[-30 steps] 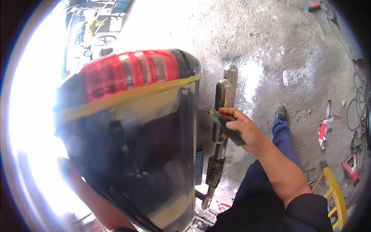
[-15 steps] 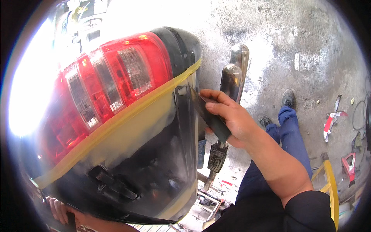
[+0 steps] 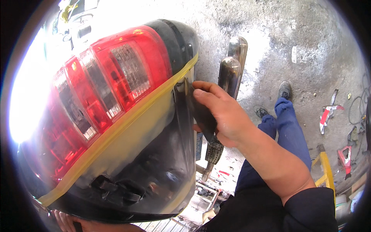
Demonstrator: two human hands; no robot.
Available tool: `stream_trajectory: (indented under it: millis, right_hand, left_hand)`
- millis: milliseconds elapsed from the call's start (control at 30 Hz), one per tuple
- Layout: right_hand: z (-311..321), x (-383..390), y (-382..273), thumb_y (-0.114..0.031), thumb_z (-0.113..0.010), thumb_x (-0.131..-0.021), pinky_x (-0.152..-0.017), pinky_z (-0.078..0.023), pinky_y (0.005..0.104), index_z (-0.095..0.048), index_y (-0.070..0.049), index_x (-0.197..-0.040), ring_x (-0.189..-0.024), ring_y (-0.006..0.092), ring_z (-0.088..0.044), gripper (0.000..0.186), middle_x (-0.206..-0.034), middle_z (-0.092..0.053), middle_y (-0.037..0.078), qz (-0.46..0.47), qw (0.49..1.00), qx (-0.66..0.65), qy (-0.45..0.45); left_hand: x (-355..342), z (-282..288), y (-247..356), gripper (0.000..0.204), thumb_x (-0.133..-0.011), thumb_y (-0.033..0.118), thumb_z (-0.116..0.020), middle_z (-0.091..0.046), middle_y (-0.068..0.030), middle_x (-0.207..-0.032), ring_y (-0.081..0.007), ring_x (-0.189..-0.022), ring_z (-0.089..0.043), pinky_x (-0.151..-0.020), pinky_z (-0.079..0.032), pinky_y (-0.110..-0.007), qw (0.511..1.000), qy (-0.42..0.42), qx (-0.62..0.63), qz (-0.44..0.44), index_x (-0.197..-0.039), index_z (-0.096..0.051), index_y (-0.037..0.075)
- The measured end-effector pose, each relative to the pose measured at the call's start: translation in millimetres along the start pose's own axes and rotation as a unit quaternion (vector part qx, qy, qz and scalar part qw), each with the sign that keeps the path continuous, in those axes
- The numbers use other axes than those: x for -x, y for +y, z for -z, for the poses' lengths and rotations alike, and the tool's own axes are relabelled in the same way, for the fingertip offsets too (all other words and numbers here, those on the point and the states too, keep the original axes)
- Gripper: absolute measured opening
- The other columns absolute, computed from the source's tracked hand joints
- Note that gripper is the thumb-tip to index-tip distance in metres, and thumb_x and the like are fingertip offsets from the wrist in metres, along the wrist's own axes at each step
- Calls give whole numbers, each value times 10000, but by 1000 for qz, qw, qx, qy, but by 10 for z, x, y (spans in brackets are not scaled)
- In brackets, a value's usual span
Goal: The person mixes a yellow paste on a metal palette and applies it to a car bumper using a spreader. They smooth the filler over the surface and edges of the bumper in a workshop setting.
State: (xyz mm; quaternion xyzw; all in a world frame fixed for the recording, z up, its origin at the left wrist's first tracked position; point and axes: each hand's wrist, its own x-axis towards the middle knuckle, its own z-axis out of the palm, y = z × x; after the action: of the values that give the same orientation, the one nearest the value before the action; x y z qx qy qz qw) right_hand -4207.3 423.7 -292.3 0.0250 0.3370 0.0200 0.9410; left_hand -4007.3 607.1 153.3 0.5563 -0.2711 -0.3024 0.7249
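My right hand [image 3: 226, 116] pinches a dark, flat sheet that looks like sandpaper [image 3: 201, 116], its pointed upper end against the side edge of a vehicle's black rear panel [image 3: 150, 154]. Pale filler [image 3: 127, 145] shows on that panel below a strip of yellow masking tape [image 3: 116, 133]. Above the tape is a red and clear tail light [image 3: 131, 65]. At the lower left, my left hand [image 3: 63, 221] is partly hidden by the body's lower edge, with curled fingers. A dark piece shows beside it, but I cannot make out what it is.
Two shiny metal tubes [image 3: 230, 73] stand beyond my right hand. On the concrete floor [image 3: 278, 50] lie a red and white piece [image 3: 326, 116] and a red part [image 3: 344, 160]. A yellow frame [image 3: 324, 174] stands beside my legs. A recessed handle [image 3: 118, 189] interrupts the panel.
My right hand and the sheet have moved slightly left and up along the panel edge. The view has also shifted a little; my left hand sits lower in it.
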Motion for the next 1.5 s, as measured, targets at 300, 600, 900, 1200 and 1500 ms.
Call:
stream_trajectory:
  millis: [300,600,900,1200,1500]
  right_hand:
    - [-183,-22,347,-363,-581,-1004,-914,-512,417,-467,-68,-1438,-1186,234,-571,537,-1328,-594,115,158,980,119,15]
    - [-135,-86,213,-339,-587,-1006,-927,-511,406,-479,-63,-1429,-1144,245,-606,517,-1302,-613,122,91,991,94,37]
    - [-69,14,87,-326,-599,-1004,-811,-523,309,-506,38,-1365,-1003,174,-623,521,-1149,-667,140,52,998,36,28]
    - [-63,25,155,-356,-585,-1017,-731,-547,354,-492,-59,-1406,-1039,147,-585,498,-1225,-603,74,88,991,104,-3]
    - [-216,-51,226,-376,-580,-1018,-829,-538,365,-496,-9,-1378,-1036,177,-616,521,-1193,-640,114,145,974,168,32]
  left_hand:
    - [-14,37,50,107,-1060,87,-424,-446,-69,-803,-153,-621,-467,-577,-442,-267,1000,0,-3,1,-976,-434,22]
    - [-41,41,52,94,-1052,78,-436,-444,-68,-808,-153,-631,-465,-584,-443,-269,1000,-7,-11,8,-978,-437,20]
    - [6,59,100,82,-1044,69,-447,-443,-68,-814,-153,-641,-463,-592,-444,-272,1000,-7,-18,10,-980,-440,17]
    - [17,78,139,72,-1036,60,-459,-442,-68,-819,-153,-651,-461,-599,-445,-274,1000,-11,-24,11,-982,-443,15]
    - [-8,64,143,63,-1029,50,-471,-440,-67,-825,-153,-660,-459,-606,-446,-277,999,-16,-26,16,-985,-446,12]
